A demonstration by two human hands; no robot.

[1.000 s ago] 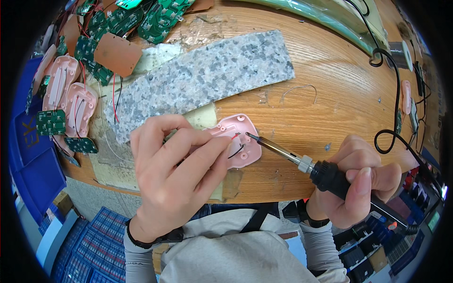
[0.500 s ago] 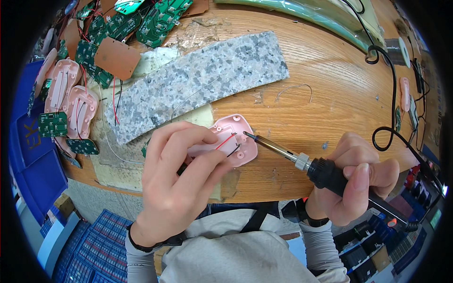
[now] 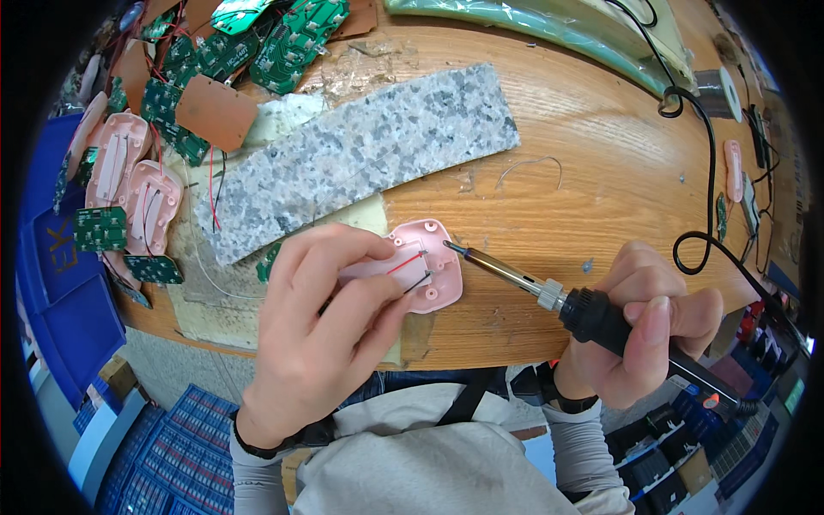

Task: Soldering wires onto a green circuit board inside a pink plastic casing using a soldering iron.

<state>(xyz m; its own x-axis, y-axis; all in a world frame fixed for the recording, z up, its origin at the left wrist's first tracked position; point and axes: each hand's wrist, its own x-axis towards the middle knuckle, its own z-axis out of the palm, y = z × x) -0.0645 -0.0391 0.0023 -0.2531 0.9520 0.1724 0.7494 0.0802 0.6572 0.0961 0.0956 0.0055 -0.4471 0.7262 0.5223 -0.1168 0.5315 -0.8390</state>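
Pinning the pink plastic shell (image 3: 425, 273) to the wooden bench (image 3: 601, 197) at frame centre: left hand (image 3: 322, 330), fingers clamped over it and its red and black wires (image 3: 405, 268). Right hand (image 3: 639, 330), lower right, fist closed around soldering iron (image 3: 549, 296); tip just beside the shell's right edge. Granite slab (image 3: 360, 154) above; green circuit boards (image 3: 283, 43) upper left.
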